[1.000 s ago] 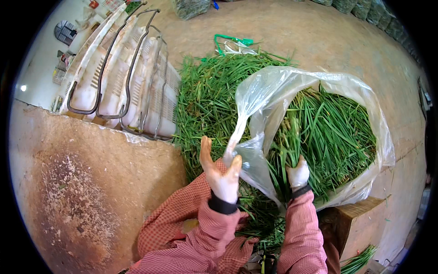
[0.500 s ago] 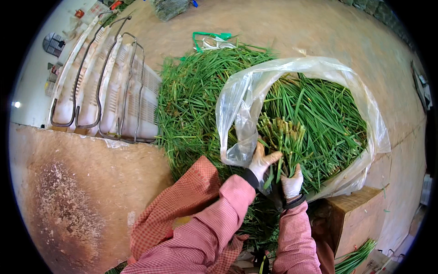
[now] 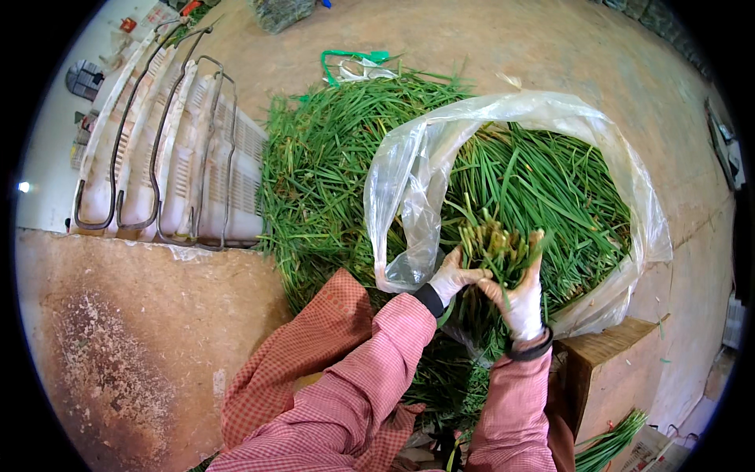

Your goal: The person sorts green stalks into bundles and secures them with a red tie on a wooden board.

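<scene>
A bunch of garlic chives [image 3: 494, 245], its pale cut stem ends pointing away from me, stands between my two thin-gloved hands. My left hand [image 3: 454, 280] closes around its left side. With thumb and fingers, my right hand [image 3: 522, 304] clasps the other side, and the two thumbs nearly meet in front. The leaves hang down below my hands, partly hidden. Just behind the bunch, loose green chives [image 3: 543, 177] fill a clear plastic bag [image 3: 409, 161] whose rim is folded open around them.
A big heap of loose green leaves [image 3: 330, 169] lies left of the bag. Stacked white plastic crates [image 3: 185, 149] with metal handles stand at far left. A wooden box [image 3: 609, 354] sits at right, near a small green bunch [image 3: 617, 440]. A checked cloth [image 3: 307, 330] covers my left side.
My right hand has moved up and wrapped its fingers and thumb around the bunch's right side. The bunch's stem ends have dropped slightly toward me.
</scene>
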A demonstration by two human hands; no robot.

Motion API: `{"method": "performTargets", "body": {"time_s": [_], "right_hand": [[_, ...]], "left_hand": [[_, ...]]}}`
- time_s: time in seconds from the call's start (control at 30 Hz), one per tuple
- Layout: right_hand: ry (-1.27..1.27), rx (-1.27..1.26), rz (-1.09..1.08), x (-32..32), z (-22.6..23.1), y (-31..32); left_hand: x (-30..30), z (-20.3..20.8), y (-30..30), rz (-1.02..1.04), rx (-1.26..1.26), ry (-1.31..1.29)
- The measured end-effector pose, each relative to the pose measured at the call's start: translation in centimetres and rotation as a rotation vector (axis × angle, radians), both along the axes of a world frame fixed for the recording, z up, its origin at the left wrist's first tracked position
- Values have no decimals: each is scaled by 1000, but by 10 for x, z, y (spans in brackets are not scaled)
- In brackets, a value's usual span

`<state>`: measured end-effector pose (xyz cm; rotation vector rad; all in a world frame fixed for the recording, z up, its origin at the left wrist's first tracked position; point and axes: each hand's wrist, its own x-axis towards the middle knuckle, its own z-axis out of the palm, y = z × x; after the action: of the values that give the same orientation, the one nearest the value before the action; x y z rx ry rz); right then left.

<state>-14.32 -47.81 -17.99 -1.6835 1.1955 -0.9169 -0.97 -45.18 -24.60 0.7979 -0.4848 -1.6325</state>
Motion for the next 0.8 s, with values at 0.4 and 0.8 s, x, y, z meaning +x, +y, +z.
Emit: {"method": "performTargets", "body": {"time_s": [0.4, 0.8], "right_hand": [[-166, 207, -184, 34, -21, -33], [-527, 239, -347, -17, -16, -31]], "left_hand": [[-9, 0, -10, -174, -185, -767], [-54, -10, 67, 285, 76, -1012]]}}
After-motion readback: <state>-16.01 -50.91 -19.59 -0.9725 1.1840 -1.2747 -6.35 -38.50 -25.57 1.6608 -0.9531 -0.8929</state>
